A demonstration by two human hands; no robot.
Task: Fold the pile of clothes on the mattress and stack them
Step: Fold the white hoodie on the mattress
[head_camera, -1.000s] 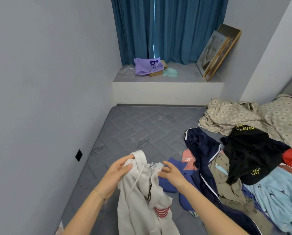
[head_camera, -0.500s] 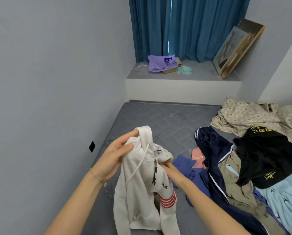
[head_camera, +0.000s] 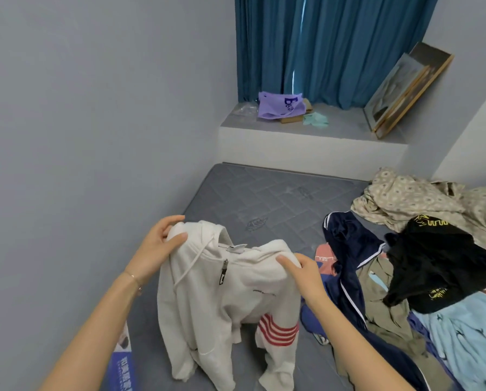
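white hoodie (head_camera: 224, 292) upright, hood up

The hoodie (head_camera: 224, 292) hangs above the mattress (head_camera: 264, 198), left of the clothes pile (head_camera: 405, 277).

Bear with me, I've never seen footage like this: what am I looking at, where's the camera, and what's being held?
No machine here: these are a person's two bare hands. All pictures come from one wide-angle camera worn on the person's head, looking forward and down. The left hand and right hand each grip the top of a white hoodie, one at each side, holding it up over a grey mattress. To the right lies an unfolded pile of clothes, with a patterned blanket behind it. Further back are a ledge with a purple bag and framed pictures, and a blue curtain. The job is folding and stacking the clothes; no folded stack is visible yet.
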